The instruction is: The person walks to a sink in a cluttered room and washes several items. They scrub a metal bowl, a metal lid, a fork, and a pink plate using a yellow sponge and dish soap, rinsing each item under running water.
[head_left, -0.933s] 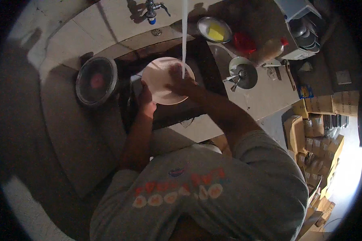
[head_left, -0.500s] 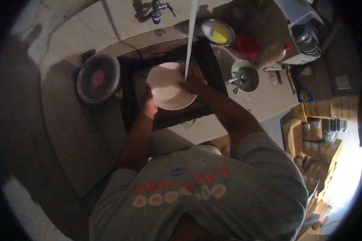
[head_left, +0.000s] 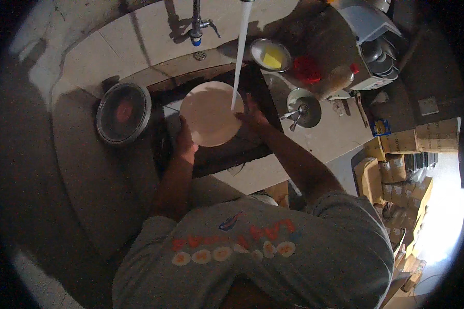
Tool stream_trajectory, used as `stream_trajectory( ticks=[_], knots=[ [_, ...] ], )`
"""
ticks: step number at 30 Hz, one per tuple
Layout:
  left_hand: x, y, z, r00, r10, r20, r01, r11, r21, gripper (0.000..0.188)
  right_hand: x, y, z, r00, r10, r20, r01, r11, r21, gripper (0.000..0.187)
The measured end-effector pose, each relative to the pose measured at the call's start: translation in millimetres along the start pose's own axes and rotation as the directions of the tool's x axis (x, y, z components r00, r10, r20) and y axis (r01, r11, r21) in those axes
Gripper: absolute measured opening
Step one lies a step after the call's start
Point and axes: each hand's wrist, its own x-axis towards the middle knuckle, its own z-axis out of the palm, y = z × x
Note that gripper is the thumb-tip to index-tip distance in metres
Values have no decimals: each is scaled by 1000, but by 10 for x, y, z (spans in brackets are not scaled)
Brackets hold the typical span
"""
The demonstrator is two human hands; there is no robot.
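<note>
A pale, round plate [head_left: 210, 116] lies nearly face up over the dark sink [head_left: 211, 159], held between my two hands. My left hand [head_left: 186, 140] grips its lower left rim, thumb along the edge and the other fingers hidden beneath. At the right rim, my right hand [head_left: 252, 117] holds the plate with its thumb on the edge; the remaining fingers are partly in shadow. A stream of water [head_left: 241, 56] falls onto the plate's right side, close to my right thumb.
Left of the sink stands a round metal-rimmed pan or lid [head_left: 123, 114]. A tap [head_left: 196, 33] is behind. To the right are a bowl with a yellow sponge [head_left: 273, 57], a red item [head_left: 307, 69], a bowl with spoons [head_left: 309, 103] and a dish rack [head_left: 379, 51].
The plate has turned flatter, its face now showing as a fuller circle. My right hand has shifted outward from over the plate to its right rim. The whole view has tilted slightly.
</note>
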Motion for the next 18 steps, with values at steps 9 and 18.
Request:
stream_trajectory(
  ticks=[9,18],
  knots=[
    [216,-647,643,819,463,340,-148,-403,903,78,-141,-587,-409,881,308,358,-472,538,698,50],
    [810,-515,-551,974,110,199,-221,253,942,64,-398,-701,-436,873,367,322,-477,503,721,45]
  ],
)
